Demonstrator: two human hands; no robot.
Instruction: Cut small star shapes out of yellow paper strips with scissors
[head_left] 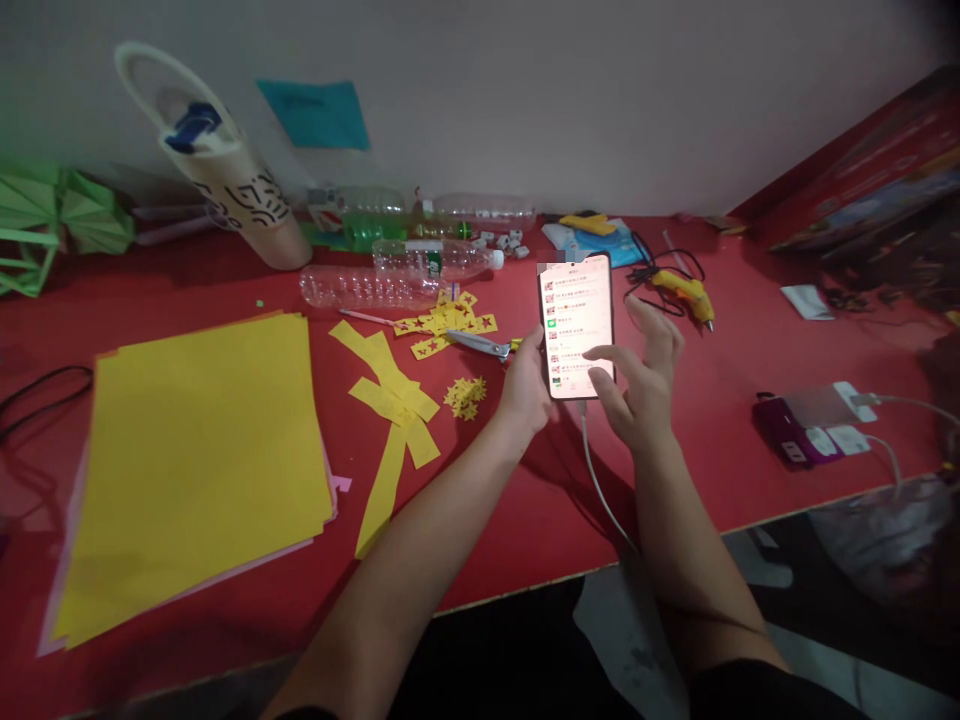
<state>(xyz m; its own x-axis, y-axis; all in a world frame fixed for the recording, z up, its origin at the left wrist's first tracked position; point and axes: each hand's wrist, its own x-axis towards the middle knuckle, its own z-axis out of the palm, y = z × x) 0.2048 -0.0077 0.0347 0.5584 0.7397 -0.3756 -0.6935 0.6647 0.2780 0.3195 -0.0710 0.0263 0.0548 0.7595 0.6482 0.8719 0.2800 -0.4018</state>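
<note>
A lit smartphone (576, 325) with a list on its screen is held upright over the red table by my left hand (529, 385), which wraps its lower left edge. A white charging cable (594, 470) hangs from the phone's bottom. My right hand (637, 375) is at the screen's lower right, fingers bent and apart, with the index fingertip at the glass. Just left of the phone lie scissors (480, 344), their handles partly hidden by my left hand. Small yellow paper stars (466, 397), punched yellow scraps (435, 330) and yellow paper strips (394, 395) lie beside my left forearm.
A stack of yellow paper (202, 460) covers the left of the red table (495, 540). Clear plastic bottles (367, 287) and a tumbler (247, 190) stand or lie along the wall. At right are a yellow glue gun (684, 293) and a purple power strip (795, 430) with cables.
</note>
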